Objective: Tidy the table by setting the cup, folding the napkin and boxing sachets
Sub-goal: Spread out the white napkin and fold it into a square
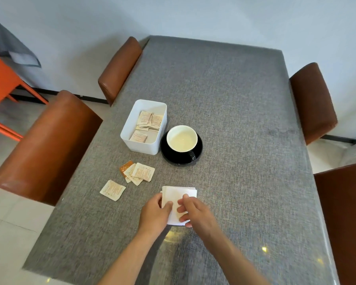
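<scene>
a: start at the left. what's loose?

b: one sachet lies alone near the table's left edge, and just right of it a small heap of sachets, one of them orange. they lie on the grey table, apart from the white box, which already holds several.

a: and the cup?

b: the cup sits upright on its black saucer, which is touching the box's right side or just beside it. that part looks done to me.

a: so the napkin is the step in hand.

b: i judge so. the napkin lies near the front edge, below the saucer, a small white square with layered edges at its far side. the left hand grips its left edge, fingers curled over and thumb laid on top. the right hand pinches the near right part, fingertips curled onto the paper.

a: how to do it well?

b: hold one side flat as an anchor, bring the other edge over so corners meet, then run a finger along the crease. the far edges look a bit staggered, so square them first. thin paper tears and slides on cloth, so press lightly.

a: anything to mind?

b: keep elbows clear of the saucer, and don't sweep the loose sachets off the left edge.
</scene>
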